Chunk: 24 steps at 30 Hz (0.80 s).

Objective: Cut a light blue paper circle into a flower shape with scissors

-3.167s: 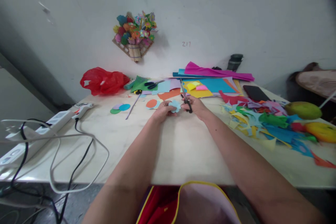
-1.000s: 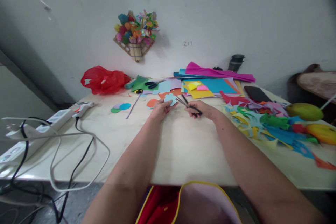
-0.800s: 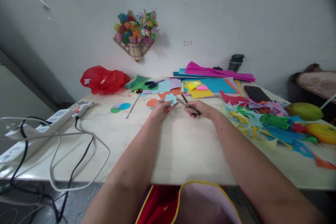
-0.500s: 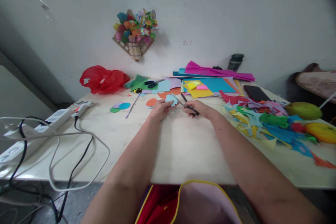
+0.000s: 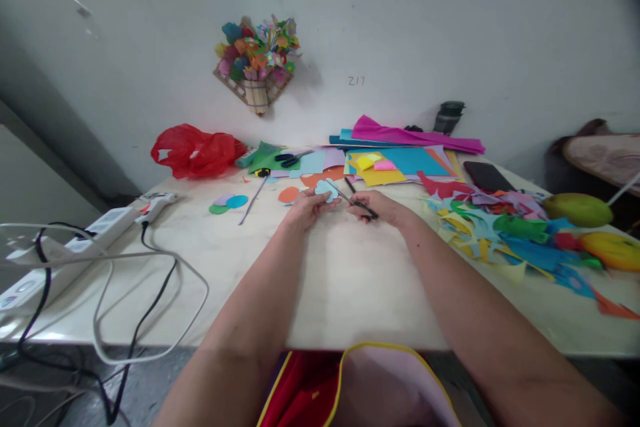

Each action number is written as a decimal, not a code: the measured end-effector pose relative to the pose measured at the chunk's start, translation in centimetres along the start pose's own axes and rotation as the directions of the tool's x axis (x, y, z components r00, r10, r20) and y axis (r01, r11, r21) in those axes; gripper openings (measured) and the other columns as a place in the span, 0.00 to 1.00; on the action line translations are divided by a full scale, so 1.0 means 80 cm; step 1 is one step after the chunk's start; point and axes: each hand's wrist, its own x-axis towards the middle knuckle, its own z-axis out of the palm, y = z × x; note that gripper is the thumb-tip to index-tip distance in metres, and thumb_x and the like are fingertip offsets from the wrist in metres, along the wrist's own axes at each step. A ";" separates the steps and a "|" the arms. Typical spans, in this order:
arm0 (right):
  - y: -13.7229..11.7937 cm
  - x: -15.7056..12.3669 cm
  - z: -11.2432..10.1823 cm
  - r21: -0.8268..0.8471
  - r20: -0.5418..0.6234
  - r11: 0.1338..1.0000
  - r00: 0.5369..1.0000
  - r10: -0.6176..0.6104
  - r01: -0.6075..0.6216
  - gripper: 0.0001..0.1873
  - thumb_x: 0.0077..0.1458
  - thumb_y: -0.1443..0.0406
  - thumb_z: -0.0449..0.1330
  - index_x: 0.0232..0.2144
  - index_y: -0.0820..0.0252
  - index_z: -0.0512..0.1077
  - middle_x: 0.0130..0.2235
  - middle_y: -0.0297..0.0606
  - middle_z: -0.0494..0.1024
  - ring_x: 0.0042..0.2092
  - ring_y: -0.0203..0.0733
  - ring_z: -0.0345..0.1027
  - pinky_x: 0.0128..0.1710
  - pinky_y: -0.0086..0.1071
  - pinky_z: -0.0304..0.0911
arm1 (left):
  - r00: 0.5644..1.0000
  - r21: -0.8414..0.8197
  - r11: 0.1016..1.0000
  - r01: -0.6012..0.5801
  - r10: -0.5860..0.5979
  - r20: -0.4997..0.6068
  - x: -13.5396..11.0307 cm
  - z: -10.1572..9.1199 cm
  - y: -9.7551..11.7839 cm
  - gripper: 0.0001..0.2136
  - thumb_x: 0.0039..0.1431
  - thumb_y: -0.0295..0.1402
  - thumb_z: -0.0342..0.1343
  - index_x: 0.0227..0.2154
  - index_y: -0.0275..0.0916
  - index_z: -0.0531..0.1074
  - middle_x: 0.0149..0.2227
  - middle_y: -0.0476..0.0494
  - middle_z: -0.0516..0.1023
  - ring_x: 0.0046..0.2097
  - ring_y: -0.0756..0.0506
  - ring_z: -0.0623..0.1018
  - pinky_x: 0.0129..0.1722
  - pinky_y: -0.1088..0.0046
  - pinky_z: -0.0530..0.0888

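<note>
Over the middle of the table, my left hand (image 5: 306,209) pinches a light blue paper flower (image 5: 326,189) with a scalloped edge. My right hand (image 5: 371,205) grips black-handled scissors (image 5: 367,209), their blades pointing left and reaching the flower's right edge. Whether the blades are cutting into the paper is too small to tell. Just left of my left hand lies an orange paper circle (image 5: 289,195). Behind the flower are orange paper scraps (image 5: 320,179), and a dark stick-like piece (image 5: 349,184) shows beside the scissors.
Colored paper scraps (image 5: 525,233) are heaped at right, near a phone (image 5: 487,177) and mangoes (image 5: 577,211). Paper sheets (image 5: 400,161), spare scissors (image 5: 293,159) and a red plastic bag (image 5: 195,151) lie at the back. A power strip (image 5: 95,233) with cables occupies the left.
Hardly anything differs. Both hands keep their places with the flower and scissors, and the view has shifted very slightly.
</note>
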 end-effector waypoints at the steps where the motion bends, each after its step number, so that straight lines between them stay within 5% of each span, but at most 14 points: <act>1: -0.001 -0.001 0.000 0.008 -0.003 1.000 1.000 0.001 -0.001 0.09 0.44 0.66 0.61 0.29 0.65 0.67 0.17 0.29 0.66 0.16 0.28 0.57 0.15 0.22 0.54 | 1.000 0.005 1.000 0.009 -0.009 -0.003 0.000 -0.001 0.000 0.08 0.48 0.23 0.57 0.33 0.29 0.71 0.35 0.36 0.77 0.37 0.43 0.78 0.33 0.75 0.76; 15: 0.006 0.000 -0.005 -0.100 0.010 0.995 1.000 -0.015 0.016 0.14 0.47 0.57 0.59 0.29 0.63 0.67 0.20 0.32 0.69 0.17 0.28 0.59 0.11 0.21 0.45 | 0.999 0.042 0.999 0.035 -0.035 0.005 -0.001 0.001 0.001 0.09 0.47 0.24 0.58 0.34 0.30 0.71 0.35 0.35 0.77 0.34 0.44 0.78 0.31 0.74 0.76; 24: -0.002 -0.002 0.000 -0.046 0.014 0.999 1.000 0.019 -0.018 0.10 0.45 0.62 0.60 0.27 0.63 0.67 0.17 0.30 0.67 0.16 0.27 0.57 0.14 0.21 0.50 | 1.000 0.021 0.999 0.030 -0.030 0.006 -0.002 0.003 0.002 0.09 0.46 0.24 0.58 0.33 0.29 0.71 0.34 0.36 0.77 0.35 0.43 0.78 0.33 0.73 0.76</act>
